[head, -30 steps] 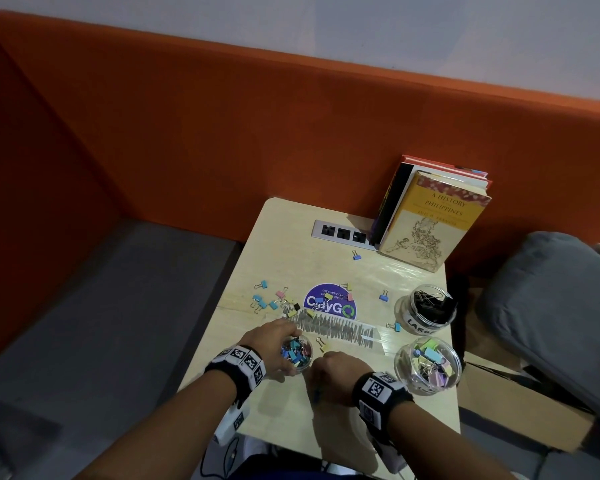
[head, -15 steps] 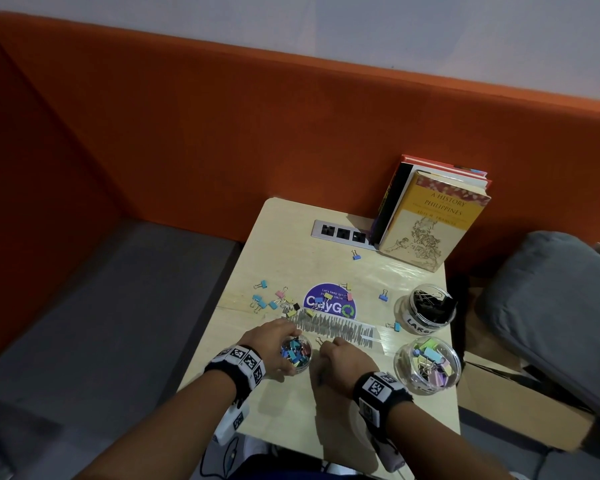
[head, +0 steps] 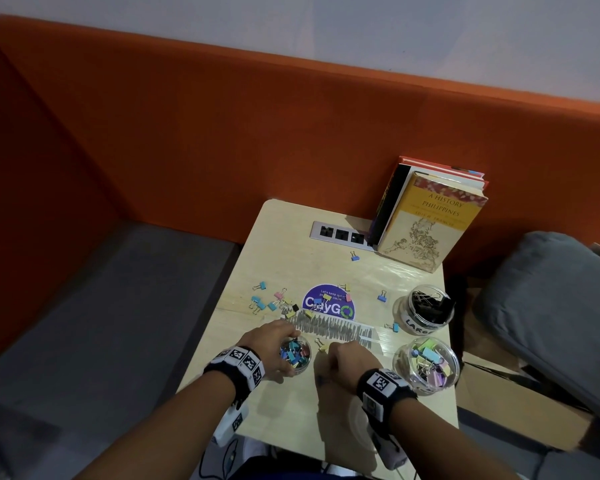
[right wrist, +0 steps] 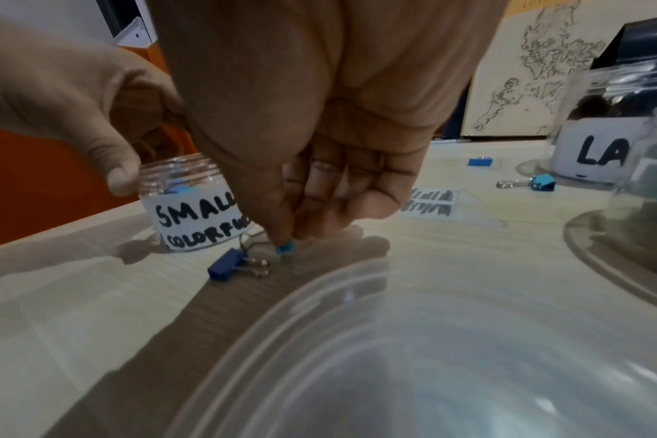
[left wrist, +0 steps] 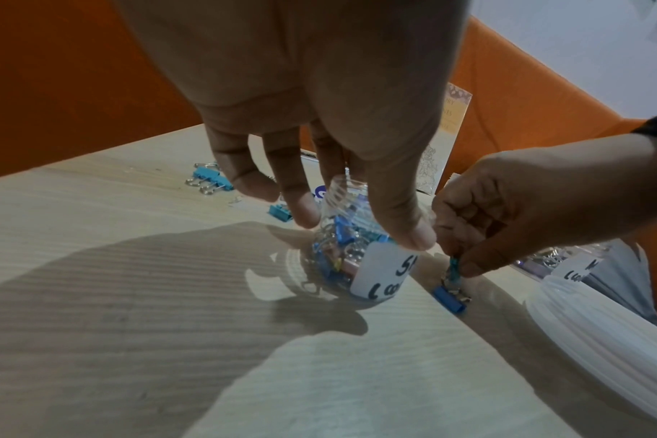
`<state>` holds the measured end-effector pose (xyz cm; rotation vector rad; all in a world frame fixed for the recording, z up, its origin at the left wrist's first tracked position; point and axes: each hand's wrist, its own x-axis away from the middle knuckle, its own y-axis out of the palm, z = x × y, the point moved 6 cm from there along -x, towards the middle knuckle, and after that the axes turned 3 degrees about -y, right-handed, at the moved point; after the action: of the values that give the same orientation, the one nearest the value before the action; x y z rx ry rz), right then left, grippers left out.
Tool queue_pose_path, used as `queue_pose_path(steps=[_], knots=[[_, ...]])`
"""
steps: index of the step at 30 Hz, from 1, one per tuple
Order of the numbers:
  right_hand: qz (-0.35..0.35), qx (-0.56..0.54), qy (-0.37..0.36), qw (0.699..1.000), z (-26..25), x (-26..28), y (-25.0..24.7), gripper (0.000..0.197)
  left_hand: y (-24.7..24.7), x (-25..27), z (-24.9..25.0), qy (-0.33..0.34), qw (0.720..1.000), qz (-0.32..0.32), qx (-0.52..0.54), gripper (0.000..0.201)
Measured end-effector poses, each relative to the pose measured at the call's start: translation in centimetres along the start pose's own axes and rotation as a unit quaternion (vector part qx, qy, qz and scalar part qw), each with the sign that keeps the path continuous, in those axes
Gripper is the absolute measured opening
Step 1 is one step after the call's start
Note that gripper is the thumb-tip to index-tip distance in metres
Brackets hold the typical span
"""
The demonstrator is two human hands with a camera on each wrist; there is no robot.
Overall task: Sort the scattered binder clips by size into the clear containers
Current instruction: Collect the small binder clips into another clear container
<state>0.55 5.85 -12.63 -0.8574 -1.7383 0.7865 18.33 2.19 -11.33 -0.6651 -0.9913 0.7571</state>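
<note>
Books [head: 430,216] propped against orange partition [head: 222,126], upper right of table [head: 291,424]. Socket strip [head: 340,233] just left of books. Round purple sticker [head: 329,304] mid-table, grey-scribbled tape strip [head: 336,330] directly below. Grey cushion [head: 551,306] at frame right, cardboard box [head: 516,403] beneath.

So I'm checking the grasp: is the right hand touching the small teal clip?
Touching. The right wrist view shows the right hand pinching the teal clip at its fingertips.
</note>
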Motion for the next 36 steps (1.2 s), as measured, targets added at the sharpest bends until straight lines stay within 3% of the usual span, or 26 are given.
queue_pose_path(steps=[8,15,21,24,28,36], knots=[[0.067,-0.114,-0.043,0.990,-1.9,-0.3,-4.0,0.008,-0.3,0.1,0.2,0.001,1.000,0.005,-0.001,0.077],[0.081,-0.140,-0.074,0.984,-4.1,-0.8,-4.6,0.004,-0.4,0.4,0.4,0.002,1.000,-0.001,-0.016,0.072],[0.103,-0.114,-0.065,0.986,-3.1,-0.4,-4.2,0.019,-0.5,0.5,0.4,0.000,1.000,-0.003,-0.004,0.072],[0.072,-0.077,-0.050,0.993,-2.0,0.0,-3.3,0.017,-0.5,0.4,0.4,-0.004,1.000,-0.001,0.003,0.074],[-0.023,-0.039,-0.037,0.998,-1.3,0.3,-0.9,0.013,-0.5,0.4,0.5,-0.005,1.000,0.000,0.001,0.074],[-0.042,-0.013,-0.046,0.998,-1.4,0.2,1.0,0.023,-0.4,0.5,0.4,-0.006,1.000,0.002,0.007,0.073]])
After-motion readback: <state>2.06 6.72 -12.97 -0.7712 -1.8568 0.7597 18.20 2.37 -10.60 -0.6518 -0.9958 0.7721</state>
